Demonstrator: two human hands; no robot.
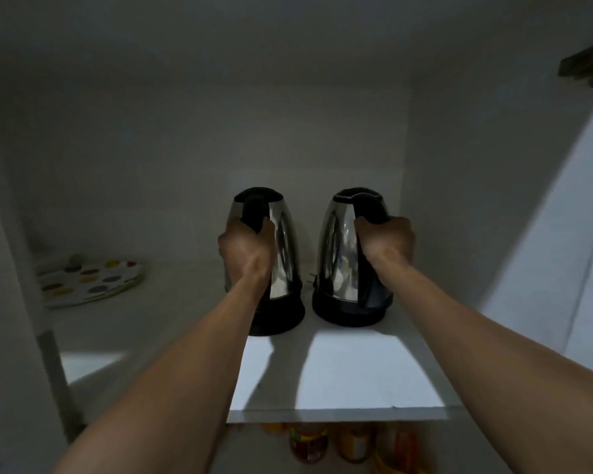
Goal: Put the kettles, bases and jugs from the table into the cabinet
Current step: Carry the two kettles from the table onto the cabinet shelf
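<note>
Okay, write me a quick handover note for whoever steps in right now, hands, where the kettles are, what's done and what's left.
Left hand: closed around the handle of the left kettle.
Right hand: closed around the handle of the right kettle.
Both kettles stand upright on their black bases, side by side but apart, on the cabinet shelf. A stack of spotted plates lies further left on the same shelf.
Done: two kettles with bases are in the cabinet.
Left: let go of both handles. The table is out of view, so check it for jugs or other kettles yet to bring.
</note>
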